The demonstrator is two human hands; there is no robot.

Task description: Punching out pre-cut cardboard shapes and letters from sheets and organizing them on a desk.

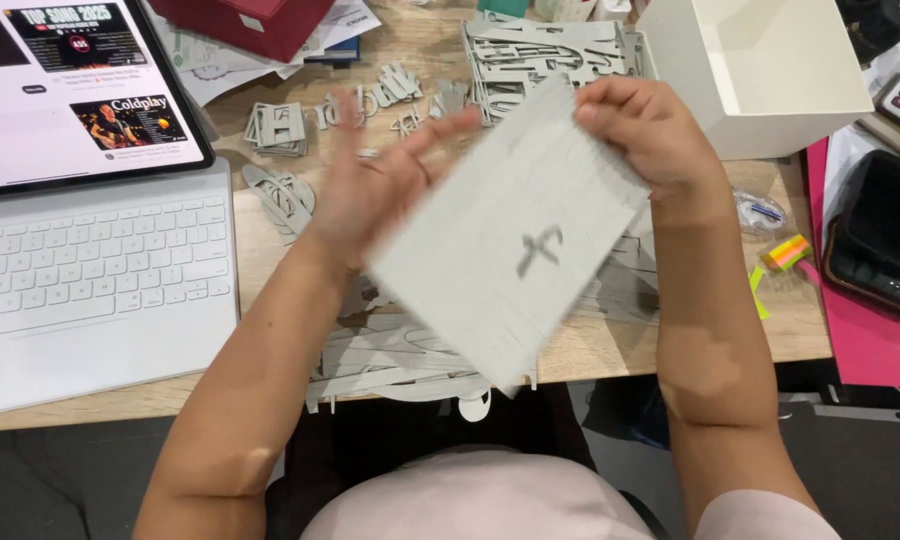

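Holding a pale grey card sheet (510, 240) up above the tabletop (590, 350), a person seated at its near edge tilts it so one corner points down toward the lap. The sheet is flat, roughly rectangular and faintly scored with lines, with a small darker cut-out shape near its middle; its edges are blurred. The right hand (642, 130) pinches the sheet's upper corner, its grip closed on the card with the fingers curled over the top edge. The left hand (375, 185) is blurred, its grip wide open, fingers spread, the fingertips lying against the sheet's left edge; whether it has any real hold on the card cannot be told.

Under and beyond the sheet, the wooden tabletop is strewn with grey card cut-outs (400, 360), some in a loose heap near the front edge, others stacked in small piles (278, 128) further back. A white keyboard (90, 270) lies to the left with a lit screen (70, 80) standing behind it. An open white box (760, 70) sits at the far right, beside a black pouch (880, 245) resting on a pink folder (870, 350).
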